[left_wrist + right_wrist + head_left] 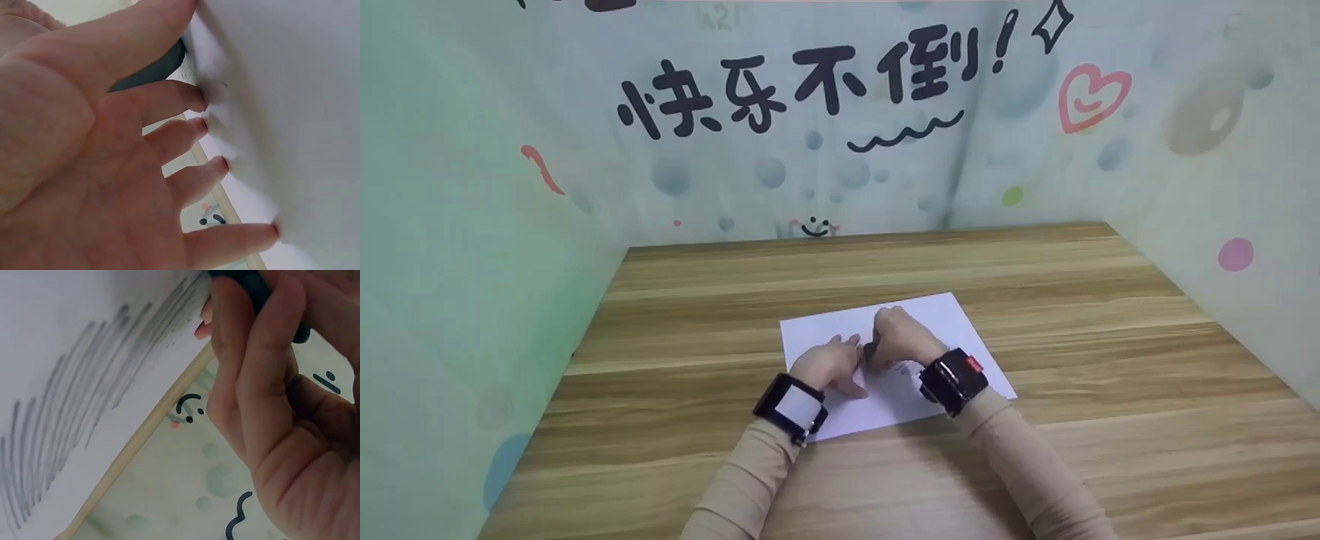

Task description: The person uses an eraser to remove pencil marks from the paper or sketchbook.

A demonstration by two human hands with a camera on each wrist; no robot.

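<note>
I am pinning the thin, floppy paper [840, 337] with my left hand [829, 367], fingers spread flat, while my right hand [898, 337] is gripping a dark pencil [256, 289] above it.

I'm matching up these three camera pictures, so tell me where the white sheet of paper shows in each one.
Head: the white sheet of paper lies mid-table, under both hands.
Left wrist: it fills the right side, the left hand fingertips pressing on it.
Right wrist: it fills the upper left, streaked with grey strokes.
Shared landmark: the black smiley face on the wall.
</note>
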